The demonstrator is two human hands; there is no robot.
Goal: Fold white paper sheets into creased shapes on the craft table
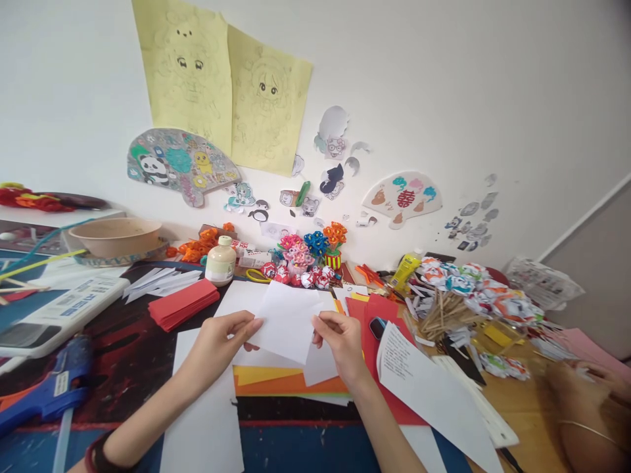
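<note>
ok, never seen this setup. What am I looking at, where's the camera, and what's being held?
No robot here: these are a person's bare hands. The single picture comes from a camera worn on that person's head, looking forward and down. The left hand and right hand hold opposite sides of a white sheet. Around them on the work surface lie a red paper stack, orange paper and a blue glue gun. At far right is another person's hand, blurred.

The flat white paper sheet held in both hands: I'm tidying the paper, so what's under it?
Around its edges, more white paper shows, with yellow paper and orange paper lower in view. The held sheet covers anything directly beneath.
</note>
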